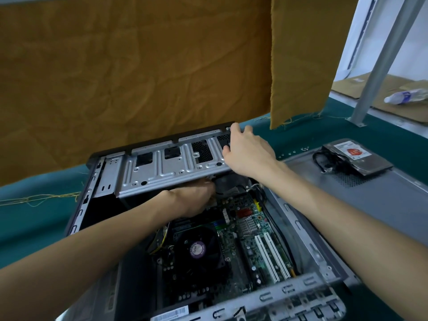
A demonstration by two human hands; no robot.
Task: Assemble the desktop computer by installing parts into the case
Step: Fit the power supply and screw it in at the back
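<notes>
Gripping far right corner of raised drive cage (162, 165), right hand (249, 150) has fingers curled over cage's edge; cage tilted up above open computer case (308, 256) on green mat (27, 228). Left hand (192, 200) reaches under cage, fingertips hidden, cannot tell their state. Motherboard (243, 230) and black CPU fan (196, 251) lie inside case. Hard drive (356, 158) rests on detached side panel (393, 195), right of case

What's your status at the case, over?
Right hand grips raised drive cage. Left hand reaches under it, fingers hidden. Hard drive waits on side panel.
</notes>
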